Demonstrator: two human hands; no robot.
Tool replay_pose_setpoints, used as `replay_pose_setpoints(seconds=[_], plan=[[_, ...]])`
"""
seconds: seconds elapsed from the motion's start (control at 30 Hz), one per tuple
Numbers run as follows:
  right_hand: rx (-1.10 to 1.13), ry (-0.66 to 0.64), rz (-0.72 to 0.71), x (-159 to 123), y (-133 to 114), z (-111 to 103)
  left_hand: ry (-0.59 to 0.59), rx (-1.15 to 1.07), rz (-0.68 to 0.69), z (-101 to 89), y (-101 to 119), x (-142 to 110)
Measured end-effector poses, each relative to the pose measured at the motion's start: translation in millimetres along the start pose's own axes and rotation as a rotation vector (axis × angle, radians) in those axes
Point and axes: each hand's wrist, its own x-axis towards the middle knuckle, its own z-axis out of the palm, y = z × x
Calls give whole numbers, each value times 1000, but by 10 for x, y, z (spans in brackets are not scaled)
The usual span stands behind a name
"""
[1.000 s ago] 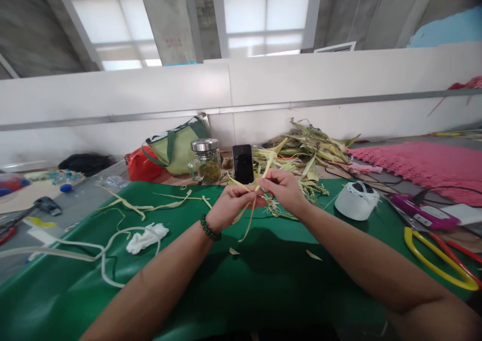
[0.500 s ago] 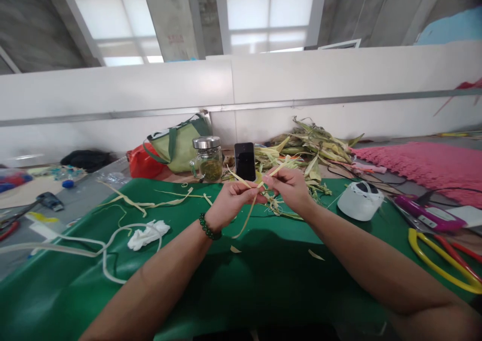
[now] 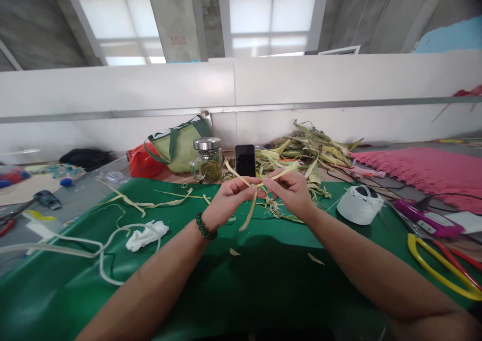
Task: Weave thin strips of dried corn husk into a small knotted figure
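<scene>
Pale yellow corn husk strips (image 3: 248, 214) cross between my two hands over the green mat (image 3: 263, 286). My left hand (image 3: 229, 196), with a green bead bracelet at the wrist, pinches them between thumb and fingers. From the other side my right hand (image 3: 291, 190) pinches the same strips, its fingertips nearly touching the left ones. One end hangs down below the fingers, one points up to the left, and another sticks out up to the right. Just behind the hands stands a black phone (image 3: 245, 160). Under the right hand lie thin fibres and husk scraps (image 3: 276, 211).
A heap of dried husks (image 3: 320, 147) lies behind, beside a lidded glass jar (image 3: 208, 161) and a green bag (image 3: 181, 145). To the right are a white thread spool (image 3: 359, 205), a purple glue gun (image 3: 429, 219) and yellow-handled scissors (image 3: 433, 265). White tubing (image 3: 103, 253) and crumpled tissue (image 3: 146, 235) lie left.
The hanging strip end has swung slightly right and looks broader. The strip at upper left stands higher. Both hands keep their pinch, and the view has tilted slightly.
</scene>
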Motion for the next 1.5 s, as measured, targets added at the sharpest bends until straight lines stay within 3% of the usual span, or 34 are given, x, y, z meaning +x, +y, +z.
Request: replay_pose_setpoints(seconds=[0.2, 0.63, 0.9, 1.0, 1.07, 1.2, 1.37, 1.5], plan=[[20, 4, -1, 8, -9, -5, -47, 78, -22, 12, 71, 6], [-57, -6, -25, 13, 9, -20, -63, 3, 16, 0, 38, 12], [-277, -46, -270, 53, 40, -41, 15, 48, 80, -40, 46, 16], [-232, -283, -246, 81, 33, -66, -46, 12, 113, -64, 54, 14], [-150, -357, -206, 82, 26, -68, -102, -8, 110, -93, 53, 17], [-99, -243, -276, 44, 5, -41, -223, -45, 4, -190, 9, 34], [-97, -183, -409, 3, -45, -21, -331, -145, -21, -283, -28, 44], [-32, -275, -292, -10, -91, -50, -391, -124, -15, -290, 19, 32]])
